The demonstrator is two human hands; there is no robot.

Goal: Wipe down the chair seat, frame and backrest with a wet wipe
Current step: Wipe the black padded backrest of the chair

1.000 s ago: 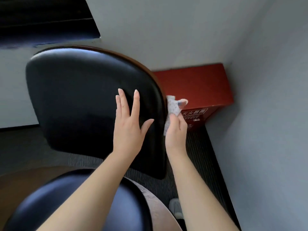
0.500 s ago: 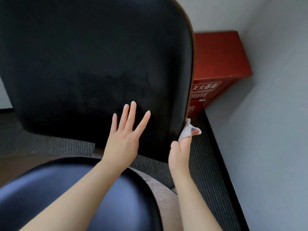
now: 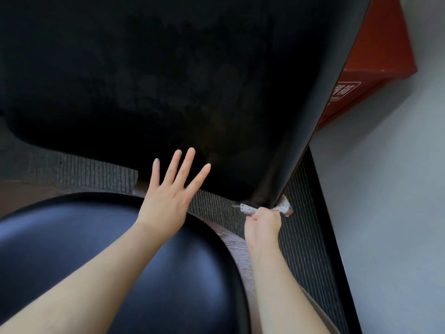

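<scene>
While the black backrest (image 3: 168, 80) looms over both hands and fills most of the view, the person works low and close at its bottom right corner. Below and left of the grip spreads the padded seat (image 3: 108, 261), with its wooden frame (image 3: 237, 247) curving just beside the gripping wrist. A red box (image 3: 375, 56) stands well above and to the right of the grip, behind the backrest's edge. The left hand (image 3: 168, 196), left of the grip, is spread flat with straight fingers over the backrest's lower edge, probably to brace the chair against the rubbing. The right hand (image 3: 263, 222) is fisted round the wet wipe (image 3: 284, 208). The wipe bunches directly above the knuckles and wraps the backrest corner, its ends poking out either side of the fist, so the edge likely gets wiped on both faces at once.
</scene>
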